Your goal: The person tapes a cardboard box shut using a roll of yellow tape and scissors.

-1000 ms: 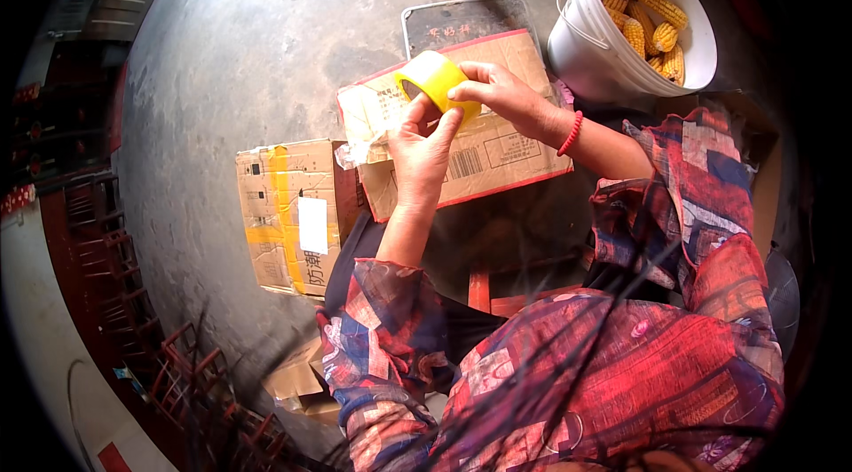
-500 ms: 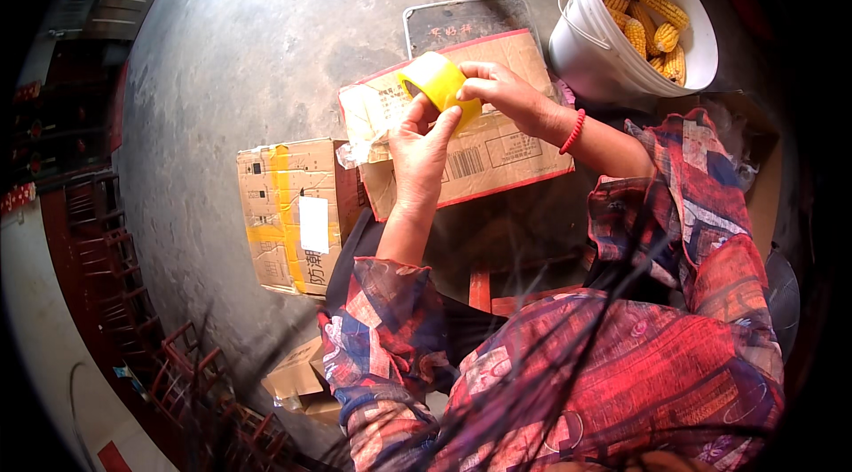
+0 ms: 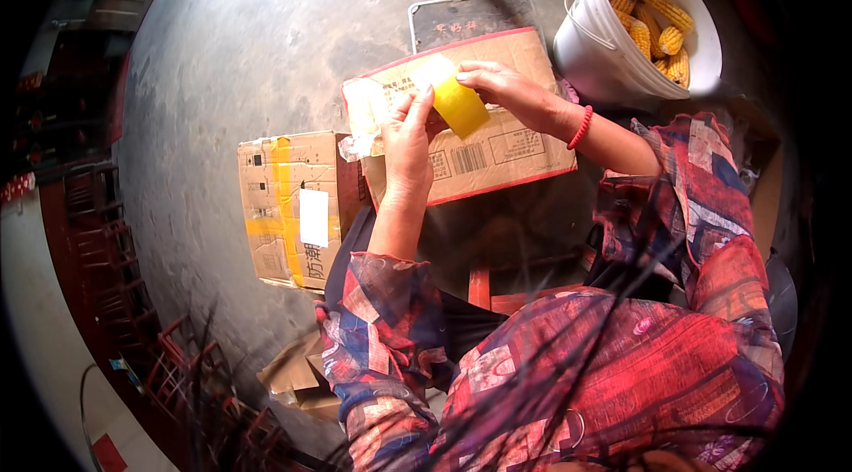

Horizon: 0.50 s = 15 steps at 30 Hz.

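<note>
A roll of yellow packing tape [image 3: 460, 108] is held between my two hands, its broad outer face turned up. My left hand [image 3: 410, 139] grips the roll's left side, with the thumb and fingers closed at its edge. From the right, my right hand [image 3: 519, 98] pinches its upper right edge between thumb and fingers; a red bead bracelet circles that wrist. Just beneath lies a cardboard box [image 3: 510, 172] with red edges, printed marks and a barcode. Crumpled clear tape [image 3: 358, 147] clings to its left corner.
A second carton [image 3: 263, 246] with yellow tape strips and a white label stands at left. A white bucket [image 3: 590, 64] of corn cobs [image 3: 661, 6] stands at the far right. Behind the red-edged box is a dark-topped stool [image 3: 479, 12]. Cardboard scraps [image 3: 288, 373] lie at lower left.
The tape roll has been turned and tilted down to the right, hiding its open core. My left fingers have shifted along its left edge, while my right hand stays at its right side.
</note>
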Each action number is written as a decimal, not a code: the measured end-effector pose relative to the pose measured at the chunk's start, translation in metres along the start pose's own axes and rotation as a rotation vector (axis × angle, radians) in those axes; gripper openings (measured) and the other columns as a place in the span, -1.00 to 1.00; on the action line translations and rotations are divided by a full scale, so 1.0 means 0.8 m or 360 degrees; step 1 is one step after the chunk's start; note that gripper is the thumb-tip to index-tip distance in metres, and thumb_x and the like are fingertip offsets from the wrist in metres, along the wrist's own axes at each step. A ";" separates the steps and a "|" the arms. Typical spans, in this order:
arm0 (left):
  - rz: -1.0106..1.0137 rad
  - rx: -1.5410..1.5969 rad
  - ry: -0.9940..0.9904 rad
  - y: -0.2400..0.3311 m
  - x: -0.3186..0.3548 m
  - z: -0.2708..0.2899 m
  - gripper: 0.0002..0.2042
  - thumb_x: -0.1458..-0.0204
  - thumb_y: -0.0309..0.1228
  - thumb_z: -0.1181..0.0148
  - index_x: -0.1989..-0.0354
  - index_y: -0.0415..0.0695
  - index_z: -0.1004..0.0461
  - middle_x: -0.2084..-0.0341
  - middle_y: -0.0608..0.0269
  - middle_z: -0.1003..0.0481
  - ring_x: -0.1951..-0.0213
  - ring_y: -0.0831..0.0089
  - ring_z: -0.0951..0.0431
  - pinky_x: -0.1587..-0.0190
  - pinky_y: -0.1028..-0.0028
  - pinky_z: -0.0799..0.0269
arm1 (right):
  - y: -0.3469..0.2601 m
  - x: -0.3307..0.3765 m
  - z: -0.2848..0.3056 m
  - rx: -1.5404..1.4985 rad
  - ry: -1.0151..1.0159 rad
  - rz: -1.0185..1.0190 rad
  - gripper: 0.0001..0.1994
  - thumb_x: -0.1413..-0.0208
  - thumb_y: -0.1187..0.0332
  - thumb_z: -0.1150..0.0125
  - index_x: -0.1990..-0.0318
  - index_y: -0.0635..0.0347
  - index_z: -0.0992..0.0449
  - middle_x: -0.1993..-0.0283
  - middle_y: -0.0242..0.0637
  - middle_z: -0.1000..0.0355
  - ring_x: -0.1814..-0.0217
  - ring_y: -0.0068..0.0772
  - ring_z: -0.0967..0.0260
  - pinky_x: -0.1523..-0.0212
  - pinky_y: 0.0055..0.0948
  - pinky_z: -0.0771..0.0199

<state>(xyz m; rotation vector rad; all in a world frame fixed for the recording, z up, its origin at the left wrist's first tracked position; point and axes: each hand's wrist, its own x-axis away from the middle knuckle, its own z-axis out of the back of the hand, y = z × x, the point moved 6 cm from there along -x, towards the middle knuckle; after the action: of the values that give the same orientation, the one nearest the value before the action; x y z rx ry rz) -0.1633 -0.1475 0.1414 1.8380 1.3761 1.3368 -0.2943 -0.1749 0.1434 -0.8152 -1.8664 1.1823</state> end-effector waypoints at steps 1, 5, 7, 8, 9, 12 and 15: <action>0.0031 0.0018 0.0018 -0.001 0.000 0.002 -0.83 -0.05 -0.37 -0.08 0.32 -0.23 -0.46 0.49 0.32 -0.48 0.49 0.59 -0.46 0.39 0.56 -0.44 | 0.001 -0.001 0.002 0.0001 0.0005 0.0006 -0.69 -0.12 0.15 0.14 0.20 0.19 -0.40 0.28 -0.41 -0.36 0.26 -0.60 -0.28 0.21 -0.55 -0.28; 0.0039 -0.0275 -0.0102 0.008 -0.015 0.039 -0.83 -0.05 -0.42 -0.03 0.25 -0.21 -0.45 0.48 0.28 -0.49 0.48 0.57 -0.47 0.38 0.58 -0.42 | 0.009 -0.006 0.007 0.0122 -0.0057 0.0029 -0.68 -0.09 0.16 0.10 0.20 0.22 -0.41 0.29 -0.37 -0.38 0.24 -0.55 -0.30 0.21 -0.51 -0.28; -0.0075 -0.0580 -0.0029 0.028 -0.020 0.068 -0.80 -0.06 -0.44 0.01 0.17 -0.20 -0.43 0.47 0.26 -0.49 0.43 0.54 -0.48 0.34 0.58 -0.42 | 0.010 -0.008 0.014 0.0513 0.0047 0.0179 -0.69 -0.07 0.17 0.08 0.26 0.26 -0.41 0.35 -0.27 -0.40 0.28 -0.40 -0.34 0.25 -0.42 -0.30; -0.0159 -0.0553 0.0113 0.041 -0.021 0.091 -0.80 -0.05 -0.46 0.01 0.16 -0.20 -0.43 0.46 0.26 -0.49 0.43 0.55 -0.47 0.34 0.59 -0.41 | 0.009 -0.007 0.017 0.0706 0.0098 0.0257 -0.69 -0.05 0.18 0.06 0.29 0.28 -0.41 0.38 -0.22 -0.41 0.30 -0.33 -0.36 0.27 -0.37 -0.31; -0.0229 -0.0495 0.0202 0.044 -0.030 0.101 -0.79 -0.04 -0.48 0.01 0.14 -0.19 -0.42 0.45 0.27 -0.49 0.42 0.56 -0.47 0.35 0.60 -0.41 | 0.001 0.005 0.024 0.1024 0.0089 0.0282 -0.70 -0.04 0.19 0.06 0.32 0.30 -0.40 0.40 -0.17 -0.40 0.31 -0.24 -0.36 0.28 -0.32 -0.31; -0.0275 -0.0437 0.0673 0.054 -0.018 0.189 -0.80 0.03 -0.46 -0.08 0.19 -0.12 -0.44 0.36 0.32 -0.47 0.33 0.56 -0.43 0.32 0.51 -0.38 | 0.013 0.014 0.001 0.1810 -0.0098 0.0651 -0.75 -0.01 0.24 0.04 0.42 0.31 -0.36 0.46 -0.01 -0.37 0.35 0.03 -0.34 0.33 -0.14 -0.33; -0.0136 -0.0667 0.0907 0.036 -0.008 0.241 -0.78 0.08 -0.37 -0.17 0.22 -0.07 -0.44 0.38 0.37 -0.46 0.36 0.55 -0.40 0.33 0.48 -0.34 | 0.044 0.026 -0.019 0.2309 -0.0330 0.0764 -0.82 0.03 0.30 0.01 0.40 0.24 -0.37 0.45 -0.12 -0.38 0.32 -0.11 -0.35 0.24 -0.19 -0.32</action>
<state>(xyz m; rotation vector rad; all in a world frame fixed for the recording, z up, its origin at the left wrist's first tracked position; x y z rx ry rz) 0.0223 -0.1320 0.0837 1.1557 1.2734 2.0176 -0.2878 -0.1382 0.1202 -0.2461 -0.4944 2.4384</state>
